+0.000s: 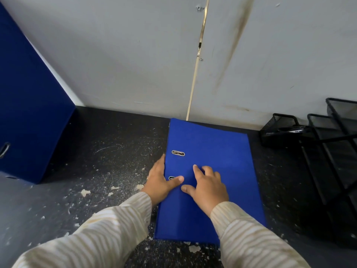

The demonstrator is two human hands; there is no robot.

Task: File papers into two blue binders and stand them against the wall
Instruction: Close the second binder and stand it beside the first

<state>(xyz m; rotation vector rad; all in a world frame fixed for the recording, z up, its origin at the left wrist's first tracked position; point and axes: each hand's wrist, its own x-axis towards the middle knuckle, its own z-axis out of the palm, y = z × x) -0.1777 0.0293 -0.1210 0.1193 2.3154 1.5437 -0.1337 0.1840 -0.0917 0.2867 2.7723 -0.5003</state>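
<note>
A closed blue binder [218, 149] lies flat on the dark desk [108, 151], its far end close to the grey wall [125, 55]. My left hand [160, 180] grips its left spine edge, with the thumb on the cover by a metal slot and the fingers down the side. On top of the cover my right hand [209, 187] rests with fingers spread. A second, darker blue binder [29, 113] stands upright at the far left against the wall. No loose papers are in view.
A black wire-mesh desk organizer [328, 144] stands at the right against the wall, with a dark object in its front tray. The desk surface is scuffed and chipped. A metal strip [199, 60] runs down the wall behind the flat binder.
</note>
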